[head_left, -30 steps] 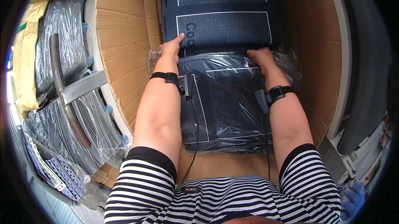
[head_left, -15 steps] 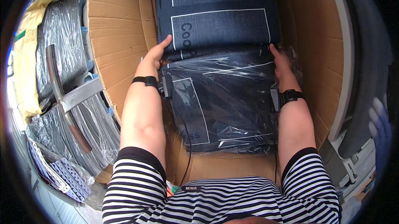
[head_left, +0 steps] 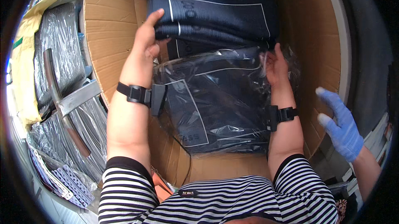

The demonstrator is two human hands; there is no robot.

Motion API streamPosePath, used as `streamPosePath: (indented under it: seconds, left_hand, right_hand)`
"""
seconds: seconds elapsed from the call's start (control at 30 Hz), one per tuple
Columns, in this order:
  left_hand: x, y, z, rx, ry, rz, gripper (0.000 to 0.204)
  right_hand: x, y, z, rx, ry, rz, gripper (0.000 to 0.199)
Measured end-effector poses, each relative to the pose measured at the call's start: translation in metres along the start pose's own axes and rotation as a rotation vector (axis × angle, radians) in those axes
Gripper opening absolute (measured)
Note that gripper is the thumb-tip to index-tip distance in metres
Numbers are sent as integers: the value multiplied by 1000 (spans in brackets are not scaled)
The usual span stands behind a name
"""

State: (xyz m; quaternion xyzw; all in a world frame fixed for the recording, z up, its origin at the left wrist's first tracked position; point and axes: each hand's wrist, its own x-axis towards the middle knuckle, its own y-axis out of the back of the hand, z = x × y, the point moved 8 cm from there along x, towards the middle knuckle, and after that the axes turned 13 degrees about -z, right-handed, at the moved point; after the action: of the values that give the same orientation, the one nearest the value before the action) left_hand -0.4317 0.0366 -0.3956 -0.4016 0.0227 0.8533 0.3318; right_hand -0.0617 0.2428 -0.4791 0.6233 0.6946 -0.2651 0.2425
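Inside a large cardboard box lies a folded stack of dark blue denim-like fabric (head_left: 220, 16) with white printed outlines. My left hand (head_left: 146, 37) grips its near left edge, thumb on top and fingers below, and the fold there is raised and rumpled. Nearer me lies a similar dark blue bundle in a clear plastic bag (head_left: 224, 99). By that bag's far right corner, my right hand (head_left: 276, 67) has its thumb raised and its fingers curled into the crinkled plastic. Whether those fingers also touch fabric is hidden.
The cardboard box (head_left: 110, 28) walls rise on both sides. At right, another person's blue-gloved hand (head_left: 343, 128) reaches toward the box. To the left are plastic-wrapped bundles (head_left: 58, 45), a curved brown bar (head_left: 52, 74) and a grey metal bracket (head_left: 79, 97).
My left hand has moved up and left, lifting the fabric's near edge into folds. My right hand has turned inward, fingers in the plastic. The gloved hand has come closer from the right.
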Motion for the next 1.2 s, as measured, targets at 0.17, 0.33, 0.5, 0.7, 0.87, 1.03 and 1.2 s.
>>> streamPosePath:
  seconds: [0.17, 0.33, 0.5, 0.7, 0.87, 1.03, 1.2]
  left_hand:
    - [1, 1, 15, 44, 10, -3, 52]
    - [-2, 8, -24, 5, 41, 26, 59]
    - [-5, 66, -82, -213, 52, 130, 67]
    - [1, 81, -115, -529, -103, 70, 63]
    - [2, 40, -118, -590, -122, 76, 50]
    - [4, -10, -104, -766, -351, 27, 39]
    - [14, -14, -132, -656, -341, -58, 80]
  right_hand:
    - [-18, -18, -5, -174, 167, -59, 54]
    - [-22, -20, -18, -359, 348, -80, 62]
    - [-11, -4, 1, -600, 324, -205, 65]
    - [-110, -58, -22, -1387, 792, -425, 69]
    - [-86, -25, 12, -1525, 259, -473, 74]
    - [-81, -25, 12, -1821, 245, -401, 54]
    - [-148, -138, 5, -803, 322, -832, 30]
